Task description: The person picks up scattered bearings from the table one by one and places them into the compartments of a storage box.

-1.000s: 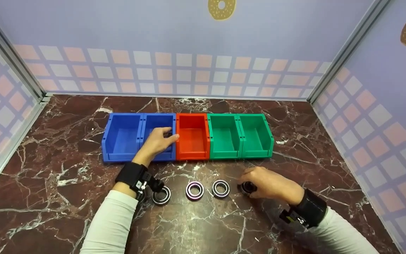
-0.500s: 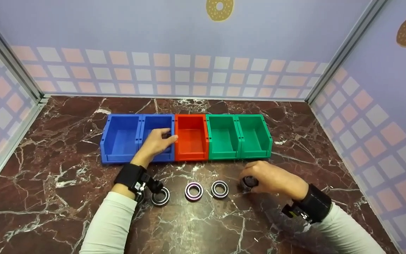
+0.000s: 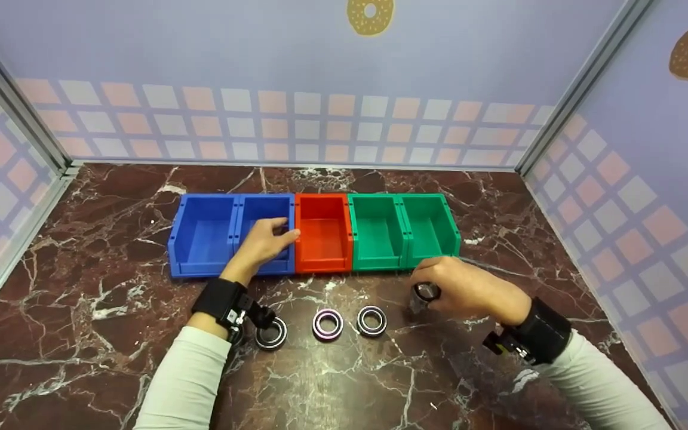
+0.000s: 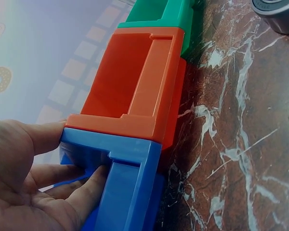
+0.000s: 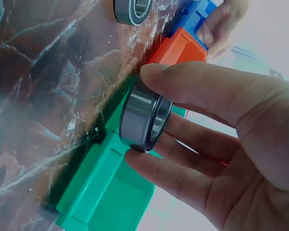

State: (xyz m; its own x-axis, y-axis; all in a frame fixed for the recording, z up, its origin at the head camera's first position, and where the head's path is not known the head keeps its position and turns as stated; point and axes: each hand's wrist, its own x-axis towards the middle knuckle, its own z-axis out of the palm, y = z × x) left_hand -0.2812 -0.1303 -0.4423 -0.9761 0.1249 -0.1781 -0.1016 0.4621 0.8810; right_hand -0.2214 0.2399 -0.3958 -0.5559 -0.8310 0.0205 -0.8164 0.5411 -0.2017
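Note:
Between thumb and fingertips, my right hand (image 3: 460,286) holds a ball bearing (image 5: 144,118) by its outer ring, raised in front of the green bins. The right wrist view shows its dark steel side and open bore. My left hand (image 3: 264,240) reaches into the right-hand blue bin (image 4: 127,183). Its thumb lies over the wall shared with the red bin (image 3: 322,239), and its fingers are inside the blue one, gripping that wall. On the table lie a purple-ringed bearing (image 3: 321,335), a silver-and-black bearing (image 3: 371,332) and another bearing (image 3: 270,346) near the left wrist.
Joined in one row are the left blue bin (image 3: 203,269), the right blue, the red, then the left green bin (image 3: 378,263) and right green bin (image 3: 433,261). One more bearing (image 3: 236,335) is partly hidden by the left wrist. Patterned walls (image 3: 296,60) enclose the marble table (image 3: 332,394).
My right hand has lifted its bearing from the table and moved it forward, up to the front of the green bins. The left hand keeps its place at the blue bin.

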